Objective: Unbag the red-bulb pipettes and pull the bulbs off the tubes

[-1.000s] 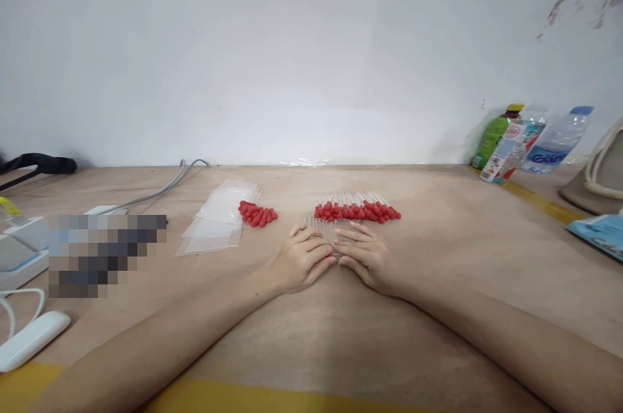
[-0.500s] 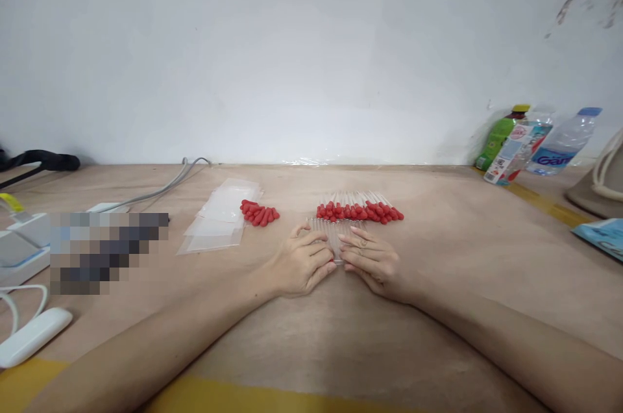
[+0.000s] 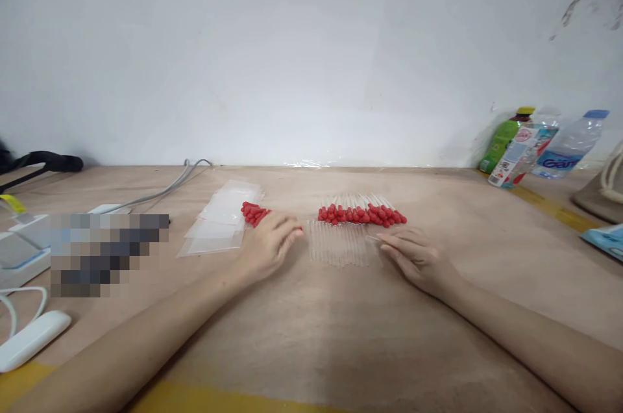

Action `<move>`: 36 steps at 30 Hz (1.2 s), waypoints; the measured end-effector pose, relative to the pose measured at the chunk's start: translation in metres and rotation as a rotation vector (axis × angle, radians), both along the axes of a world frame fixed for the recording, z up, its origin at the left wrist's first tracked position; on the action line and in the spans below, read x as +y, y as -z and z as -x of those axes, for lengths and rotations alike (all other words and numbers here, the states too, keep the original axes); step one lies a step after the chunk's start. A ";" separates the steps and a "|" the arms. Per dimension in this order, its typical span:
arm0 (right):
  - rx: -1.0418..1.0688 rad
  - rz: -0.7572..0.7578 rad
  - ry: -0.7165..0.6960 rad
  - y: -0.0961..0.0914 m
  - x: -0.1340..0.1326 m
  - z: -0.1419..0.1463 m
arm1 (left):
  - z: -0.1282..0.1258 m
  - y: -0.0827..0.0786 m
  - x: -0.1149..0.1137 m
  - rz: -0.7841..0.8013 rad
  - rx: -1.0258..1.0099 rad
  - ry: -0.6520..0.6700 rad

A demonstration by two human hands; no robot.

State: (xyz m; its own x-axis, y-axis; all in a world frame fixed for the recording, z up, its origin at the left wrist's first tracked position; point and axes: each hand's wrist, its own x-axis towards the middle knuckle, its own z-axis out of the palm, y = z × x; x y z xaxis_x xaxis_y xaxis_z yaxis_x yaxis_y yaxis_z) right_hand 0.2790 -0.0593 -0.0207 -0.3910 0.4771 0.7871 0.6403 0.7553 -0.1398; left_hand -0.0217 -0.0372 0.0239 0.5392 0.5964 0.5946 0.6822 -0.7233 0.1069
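Note:
A row of clear glass tubes (image 3: 339, 244) lies flat on the table between my hands. My left hand (image 3: 268, 245) rests palm down just left of the row, fingers loosely curled, partly covering a small heap of loose red bulbs (image 3: 253, 213). My right hand (image 3: 413, 257) lies flat at the row's right end, fingers stretched out and fingertips touching the outermost tube. Behind the tubes sits a row of droppers with red bulbs (image 3: 363, 212). Neither hand holds anything.
A stack of clear plastic bags (image 3: 219, 218) lies left of the red bulbs. White devices and grey cables (image 3: 29, 335) crowd the left side. Bottles (image 3: 523, 150) stand at the back right by the wall, with a beige bag (image 3: 603, 189) beyond them.
Both hands were together over the middle of the glass tubes; they have slid apart, left hand to the left and right hand to the right, uncovering the spread row.

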 end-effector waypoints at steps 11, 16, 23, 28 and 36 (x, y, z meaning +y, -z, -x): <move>-0.014 0.173 0.289 0.003 0.006 -0.001 | 0.094 -0.038 0.100 0.389 -0.209 -0.658; -0.008 0.228 0.337 -0.001 0.005 0.001 | 0.101 -0.021 0.105 0.469 -0.230 -0.662; -0.005 0.214 0.352 -0.001 0.005 0.002 | 0.103 -0.016 0.105 0.518 -0.172 -0.727; 0.014 0.232 0.352 -0.002 0.006 0.003 | 0.104 -0.020 0.100 0.543 -0.157 -0.786; 0.040 0.226 0.413 -0.001 0.009 0.008 | 0.084 -0.029 0.096 0.300 -0.179 -0.746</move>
